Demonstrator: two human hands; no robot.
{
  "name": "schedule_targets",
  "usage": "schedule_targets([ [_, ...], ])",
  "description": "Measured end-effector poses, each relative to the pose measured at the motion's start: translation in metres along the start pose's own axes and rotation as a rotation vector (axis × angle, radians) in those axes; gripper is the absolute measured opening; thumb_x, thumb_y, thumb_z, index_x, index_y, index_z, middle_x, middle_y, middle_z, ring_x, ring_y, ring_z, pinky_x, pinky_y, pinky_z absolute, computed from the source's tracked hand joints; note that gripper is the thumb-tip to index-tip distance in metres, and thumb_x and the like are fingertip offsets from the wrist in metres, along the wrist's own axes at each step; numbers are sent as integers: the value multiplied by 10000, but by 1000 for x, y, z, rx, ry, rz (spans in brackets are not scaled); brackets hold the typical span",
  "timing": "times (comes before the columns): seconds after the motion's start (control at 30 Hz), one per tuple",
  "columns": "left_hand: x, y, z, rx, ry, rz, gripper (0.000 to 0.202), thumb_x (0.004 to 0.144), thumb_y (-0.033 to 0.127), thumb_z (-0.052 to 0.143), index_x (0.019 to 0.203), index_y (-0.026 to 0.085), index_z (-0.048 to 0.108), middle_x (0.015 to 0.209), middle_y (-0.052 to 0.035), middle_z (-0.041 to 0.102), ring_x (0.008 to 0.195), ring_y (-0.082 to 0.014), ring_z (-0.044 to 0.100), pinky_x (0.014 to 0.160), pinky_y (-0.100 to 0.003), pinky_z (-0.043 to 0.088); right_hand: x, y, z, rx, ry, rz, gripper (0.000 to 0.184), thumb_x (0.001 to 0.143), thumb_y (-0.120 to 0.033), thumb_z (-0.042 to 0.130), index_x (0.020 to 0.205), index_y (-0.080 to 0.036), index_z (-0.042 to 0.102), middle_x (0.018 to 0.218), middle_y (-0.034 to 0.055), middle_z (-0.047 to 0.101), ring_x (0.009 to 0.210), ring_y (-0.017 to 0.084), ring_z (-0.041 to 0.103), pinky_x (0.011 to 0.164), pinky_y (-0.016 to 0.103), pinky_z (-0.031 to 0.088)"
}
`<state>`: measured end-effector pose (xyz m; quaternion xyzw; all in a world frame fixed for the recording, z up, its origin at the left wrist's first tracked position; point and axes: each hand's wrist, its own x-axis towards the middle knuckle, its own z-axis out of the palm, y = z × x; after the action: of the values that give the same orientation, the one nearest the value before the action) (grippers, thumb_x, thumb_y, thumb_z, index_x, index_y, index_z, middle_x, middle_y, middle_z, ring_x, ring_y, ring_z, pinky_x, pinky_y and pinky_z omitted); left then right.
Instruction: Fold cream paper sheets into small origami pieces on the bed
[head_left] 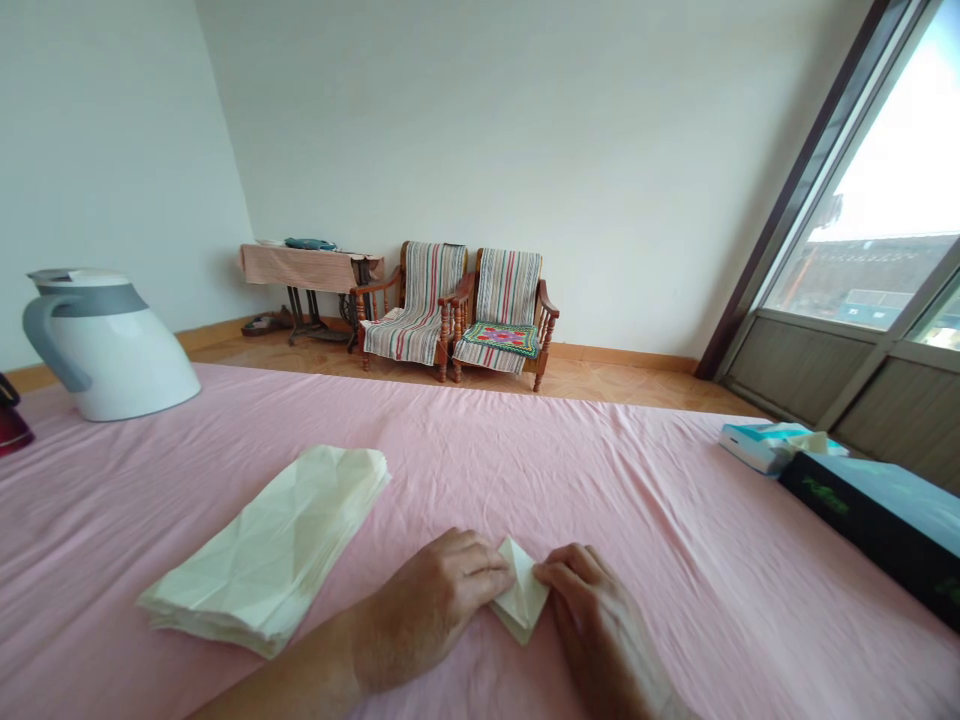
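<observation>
A small piece of folded pale-cream paper (523,600), pointed at its far and near ends, lies on the pink tablecloth (570,470) between my hands. My left hand (442,595) has its fingers closed at the paper's left edge. At the right edge, my right hand (589,610) pinches the paper between thumb and forefinger. To the left of my left forearm rests a thick stack of creased cream paper sheets (277,540), with fold lines across the top one.
A white and grey jug (124,345) stands at the far left, beside a partly visible dark red object (11,425). On the right are a tissue pack (772,445) and a long black box (870,520). Beyond the table stand two wooden chairs (499,300) and a cloth-covered side table (307,268).
</observation>
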<state>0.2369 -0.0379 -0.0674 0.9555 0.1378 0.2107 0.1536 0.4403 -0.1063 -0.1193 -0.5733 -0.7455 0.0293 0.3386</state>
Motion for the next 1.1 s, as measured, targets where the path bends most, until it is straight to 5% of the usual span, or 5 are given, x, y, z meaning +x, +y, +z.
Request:
schedule_targets([
  [0.3,1,3,-3,88,-86,14,261,969,143,464,1189,198,593,1074,-79,662,1002,-222,594,916,-344,416,-6,-3,-2,-46,10,-109,324,833,-33,451,992,-234,649,949,57,640,838,202,570,728,328,414],
  [0.53,-1,3,-2,119,-104,-8,278,949,100,467,1193,180,576,1240,-84,604,1113,-231,554,976,-352,392,-4,-6,-7,-10,-52,-120,316,789,-25,486,942,-251,647,907,24,659,830,192,576,753,327,384],
  [0.8,-2,1,2,155,-89,11,254,960,119,448,1178,173,569,1263,-76,595,1140,-219,545,999,-365,396,-3,-9,-1,155,129,-118,284,740,-24,442,833,-228,617,821,16,642,764,178,550,712,318,347],
  [1.1,-2,0,4,161,-110,0,242,968,118,444,1176,172,555,1249,-59,595,1148,-210,528,1011,-346,373,-1,-18,-4,187,164,-251,333,745,-45,412,848,-256,647,730,-4,629,674,163,527,681,319,324],
])
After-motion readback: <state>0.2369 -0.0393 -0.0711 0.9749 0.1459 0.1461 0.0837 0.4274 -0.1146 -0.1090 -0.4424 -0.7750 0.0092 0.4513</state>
